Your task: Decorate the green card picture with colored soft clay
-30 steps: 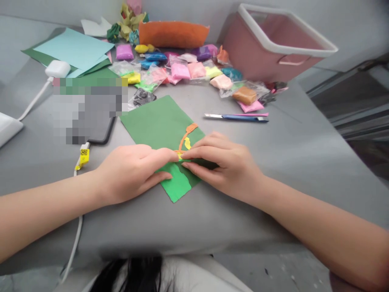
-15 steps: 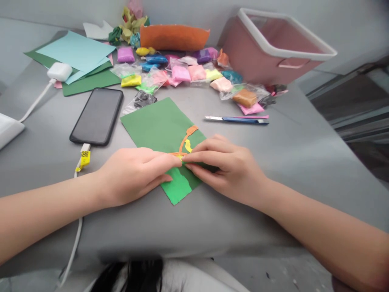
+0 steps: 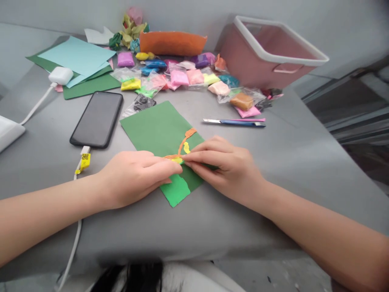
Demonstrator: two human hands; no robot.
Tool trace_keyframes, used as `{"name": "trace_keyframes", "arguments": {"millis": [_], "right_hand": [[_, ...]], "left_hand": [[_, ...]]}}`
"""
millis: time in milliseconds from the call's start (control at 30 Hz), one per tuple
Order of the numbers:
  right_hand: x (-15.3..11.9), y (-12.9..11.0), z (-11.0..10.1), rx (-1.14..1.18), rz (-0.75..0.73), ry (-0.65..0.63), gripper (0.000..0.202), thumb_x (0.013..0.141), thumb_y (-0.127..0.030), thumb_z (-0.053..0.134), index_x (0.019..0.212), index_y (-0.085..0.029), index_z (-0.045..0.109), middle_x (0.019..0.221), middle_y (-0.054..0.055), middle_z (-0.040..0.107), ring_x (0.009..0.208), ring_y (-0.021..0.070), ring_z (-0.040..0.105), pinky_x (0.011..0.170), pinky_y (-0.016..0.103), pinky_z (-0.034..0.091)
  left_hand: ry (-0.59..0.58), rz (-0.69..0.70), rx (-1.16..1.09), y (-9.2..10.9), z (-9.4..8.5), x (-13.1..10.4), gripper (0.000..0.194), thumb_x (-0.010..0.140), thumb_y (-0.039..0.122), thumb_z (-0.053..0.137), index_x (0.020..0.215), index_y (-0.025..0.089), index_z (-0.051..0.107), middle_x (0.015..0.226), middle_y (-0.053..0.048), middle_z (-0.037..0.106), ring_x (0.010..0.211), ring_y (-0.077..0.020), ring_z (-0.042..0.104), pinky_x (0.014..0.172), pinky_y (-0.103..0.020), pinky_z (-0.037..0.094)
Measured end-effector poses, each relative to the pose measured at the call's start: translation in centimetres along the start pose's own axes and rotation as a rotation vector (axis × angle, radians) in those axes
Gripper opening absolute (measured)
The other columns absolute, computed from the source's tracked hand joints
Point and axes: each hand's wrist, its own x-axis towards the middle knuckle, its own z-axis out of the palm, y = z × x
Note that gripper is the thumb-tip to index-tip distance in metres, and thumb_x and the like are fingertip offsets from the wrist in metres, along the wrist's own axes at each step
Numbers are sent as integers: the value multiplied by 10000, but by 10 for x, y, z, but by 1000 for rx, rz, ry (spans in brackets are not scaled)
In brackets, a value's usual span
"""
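Green sheet (image 3: 158,127), frame centre; left hand (image 3: 136,178) flat on it, fingers nearly together; right hand (image 3: 227,170) pinched closed, grip contents unclear.

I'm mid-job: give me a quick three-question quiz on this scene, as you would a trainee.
1. True or false: in the picture, the phone lies left of the large green sheet.
2. The torn-edged piece by the left hand is: A) blue; B) light green; C) white.
3. Fill in: the blade of the craft knife points toward the ____ of the picture.

Key: 1 true; 2 B; 3 left.
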Motion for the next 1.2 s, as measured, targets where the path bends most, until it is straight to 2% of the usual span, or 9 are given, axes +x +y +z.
{"name": "trace_keyframes", "arguments": {"millis": [67, 167, 267, 433, 800, 967, 1200], "right_hand": [[0, 0, 0, -2, 3, 1, 137, 926, -114, 661, 969, -228, 722, 875, 36, 768, 785, 160, 670, 745, 321, 587], [-1, 0, 1, 4, 10, -14, 138, 922, -117, 660, 975, -232, 715, 874, 28, 767, 792, 162, 666, 738, 314, 584], [-1, 1, 2, 9, 7, -11, 158, 912, -108, 661, 1008, -225, 706, 867, 22, 763, 786, 162, 661, 737, 312, 580], [-2, 1, 3, -4, -6, 15, 193, 917, -92, 635, 1050, -222, 687, 881, 22, 769, 783, 167, 671, 752, 326, 579], [1, -5, -2, -120, -112, -9, 310, 921, -63, 570, 1165, -244, 635, 867, 29, 766, 813, 207, 644, 736, 356, 599], [-1, -6, -3, -130, -100, 13, 322, 908, -42, 571, 1167, -226, 625, 860, 20, 765, 804, 203, 646, 759, 359, 604], [-2, -6, -2, -77, -39, -13, 283, 935, -80, 539, 1148, -233, 647, 775, 11, 734, 794, 185, 676, 663, 311, 593]], "left_hand": [[-21, -7, 22, 1, 0, 1, 220, 1035, 260, 456, 1114, 243, 661, 865, 51, 763, 640, -122, 639, 585, -262, 370], [-33, -15, 24, 1, -1, 1, 237, 1040, 271, 442, 1116, 245, 665, 818, 48, 746, 617, -124, 618, 576, -268, 360], [-28, -10, -5, 1, -1, 0, 209, 1030, 253, 470, 1134, 235, 651, 909, 42, 772, 681, -127, 664, 596, -263, 393], [-26, -33, -47, 0, -1, 0, 214, 1011, 241, 525, 1205, 235, 614, 1192, 16, 765, 925, -148, 740, 728, -248, 478], [-62, -45, -51, 0, -1, -1, 226, 1021, 258, 500, 1222, 230, 599, 1137, 16, 781, 875, -169, 748, 659, -270, 458], [-59, -38, -45, -1, 0, 0, 222, 1020, 259, 503, 1218, 227, 598, 1142, 27, 780, 885, -171, 755, 665, -273, 474], [-81, -64, -60, 0, 0, -2, 232, 1029, 289, 487, 1226, 240, 600, 1159, 17, 779, 912, -172, 763, 696, -269, 503]]}}
